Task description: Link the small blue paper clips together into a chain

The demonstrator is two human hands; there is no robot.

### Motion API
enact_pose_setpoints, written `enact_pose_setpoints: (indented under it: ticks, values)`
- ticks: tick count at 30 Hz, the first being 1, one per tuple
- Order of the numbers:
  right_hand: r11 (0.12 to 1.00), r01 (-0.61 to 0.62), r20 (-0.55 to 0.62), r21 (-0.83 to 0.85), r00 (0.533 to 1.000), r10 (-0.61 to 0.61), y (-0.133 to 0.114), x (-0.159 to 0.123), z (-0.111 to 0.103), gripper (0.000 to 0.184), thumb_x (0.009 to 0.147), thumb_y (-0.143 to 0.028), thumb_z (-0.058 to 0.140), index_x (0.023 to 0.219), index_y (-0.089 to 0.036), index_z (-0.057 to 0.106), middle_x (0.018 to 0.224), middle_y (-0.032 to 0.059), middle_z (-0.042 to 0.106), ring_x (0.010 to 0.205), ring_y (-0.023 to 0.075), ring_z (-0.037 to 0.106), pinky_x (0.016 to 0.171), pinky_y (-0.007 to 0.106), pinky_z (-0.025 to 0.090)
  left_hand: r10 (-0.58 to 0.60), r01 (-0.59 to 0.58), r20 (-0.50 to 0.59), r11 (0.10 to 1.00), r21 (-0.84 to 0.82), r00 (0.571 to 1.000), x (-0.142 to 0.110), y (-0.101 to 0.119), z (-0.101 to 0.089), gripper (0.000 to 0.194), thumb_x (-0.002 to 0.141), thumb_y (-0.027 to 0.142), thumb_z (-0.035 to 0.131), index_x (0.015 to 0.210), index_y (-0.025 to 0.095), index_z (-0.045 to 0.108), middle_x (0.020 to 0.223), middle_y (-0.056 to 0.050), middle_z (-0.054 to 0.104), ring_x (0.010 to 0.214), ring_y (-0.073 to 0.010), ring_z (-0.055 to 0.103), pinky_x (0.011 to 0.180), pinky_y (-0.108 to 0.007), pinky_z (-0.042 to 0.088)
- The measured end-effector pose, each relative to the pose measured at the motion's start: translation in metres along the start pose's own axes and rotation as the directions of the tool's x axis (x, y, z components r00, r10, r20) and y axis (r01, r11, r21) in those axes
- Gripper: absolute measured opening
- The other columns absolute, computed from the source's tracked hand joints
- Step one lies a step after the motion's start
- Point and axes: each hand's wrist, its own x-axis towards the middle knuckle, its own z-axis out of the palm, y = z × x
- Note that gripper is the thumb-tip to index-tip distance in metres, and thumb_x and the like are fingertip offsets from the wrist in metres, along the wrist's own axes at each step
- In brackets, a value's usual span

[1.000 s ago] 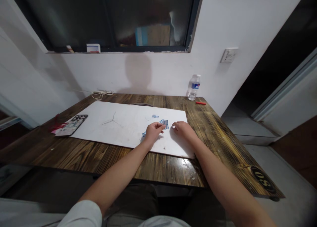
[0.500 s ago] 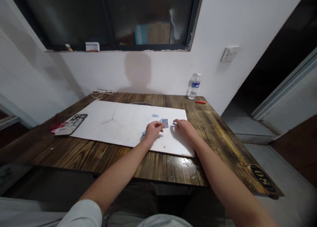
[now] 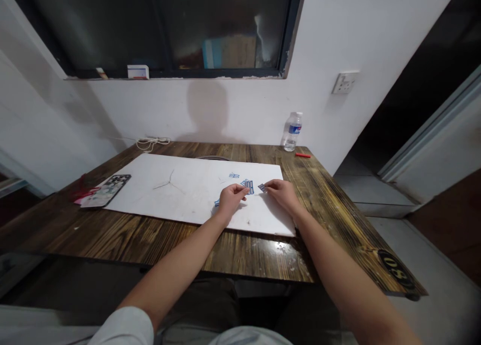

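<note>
Watching remotely through the head camera, I see the right hand (image 3: 284,194) pinching a small blue-and-white piece (image 3: 262,187) at its fingertips, just beside a cluster of like pieces (image 3: 248,186) on a white board (image 3: 131,189). The left hand (image 3: 232,198) curls at the cluster's edge, fingers bent inward; I cannot tell whether they grasp anything. A lone piece (image 3: 234,175) lies farther up the board, and a partly hidden piece (image 3: 217,202) shows by the left hand. I cannot tell paper from plastic, but they look thin, light and prone to sliding, so I judge a fingertip pinch at the edges safest. The board rests on a dark-grained wooden table (image 3: 169,239), with a water bottle (image 3: 292,132) and a patterned phone (image 3: 107,189) nearby, beneath a white wall (image 3: 240,114) and a dark window (image 3: 169,29)
</note>
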Motion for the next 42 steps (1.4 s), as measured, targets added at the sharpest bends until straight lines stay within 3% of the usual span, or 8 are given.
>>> enact_pose_setpoints:
  ticks: [5, 9, 23, 35, 42]
  values:
    - [0.902, -0.118, 0.104, 0.416, 0.991, 0.082, -0.012, -0.002, 0.007, 0.038, 0.055, -0.046, 0.081, 0.073, -0.015, 0.068, 0.070, 0.0056, 0.071, 0.064, 0.0176, 0.064, 0.067, 0.032, 0.051, -0.015, 0.015, -0.002, 1.000, -0.012, 1.000, -0.002, 0.003, 0.000, 0.030, 0.060, 0.043, 0.077, 0.069, 0.017, 0.065, 0.065, -0.002, 0.065, 0.054, -0.0116, 0.056, 0.052, -0.024, 0.042]
    - [0.817, -0.147, 0.112, 0.558, 0.989, 0.101, -0.020, -0.006, 0.012, 0.038, 0.051, -0.044, 0.084, 0.071, -0.016, 0.068, 0.069, 0.0034, 0.069, 0.063, 0.0144, 0.061, 0.068, 0.031, 0.050, -0.017, 0.017, -0.005, 1.000, 0.000, 1.000, -0.002, 0.003, 0.000, 0.030, 0.060, 0.042, 0.077, 0.069, 0.017, 0.065, 0.064, -0.001, 0.064, 0.054, -0.0118, 0.056, 0.052, -0.023, 0.042]
    - [0.888, -0.112, 0.107, 0.446, 0.992, 0.072, -0.018, -0.008, 0.018, 0.038, 0.056, -0.049, 0.080, 0.069, -0.016, 0.066, 0.060, 0.0001, 0.062, 0.055, 0.0112, 0.052, 0.057, 0.025, 0.040, 0.007, -0.007, 0.050, 1.000, 0.008, 0.999, -0.001, 0.004, 0.001, 0.031, 0.059, 0.043, 0.078, 0.068, 0.017, 0.064, 0.062, 0.000, 0.063, 0.053, -0.0121, 0.056, 0.054, -0.024, 0.042]
    - [0.882, -0.165, 0.133, 0.441, 0.984, 0.118, -0.020, -0.012, 0.026, 0.038, 0.054, -0.048, 0.080, 0.063, -0.016, 0.063, 0.054, -0.0018, 0.058, 0.050, 0.0094, 0.047, 0.050, 0.024, 0.033, 0.001, 0.000, 0.092, 1.000, -0.003, 0.996, -0.005, 0.006, 0.003, 0.034, 0.058, 0.046, 0.079, 0.067, 0.017, 0.065, 0.063, -0.001, 0.064, 0.055, -0.0123, 0.056, 0.058, -0.026, 0.044]
    - [0.896, -0.160, 0.128, 0.415, 0.985, 0.117, -0.022, -0.013, 0.026, 0.041, 0.051, -0.051, 0.081, 0.063, -0.016, 0.064, 0.055, -0.0008, 0.060, 0.051, 0.0104, 0.049, 0.051, 0.024, 0.036, -0.012, 0.013, 0.080, 1.000, -0.007, 0.997, -0.004, 0.006, 0.002, 0.037, 0.056, 0.048, 0.079, 0.067, 0.016, 0.064, 0.063, -0.002, 0.064, 0.054, -0.0120, 0.055, 0.056, -0.025, 0.043]
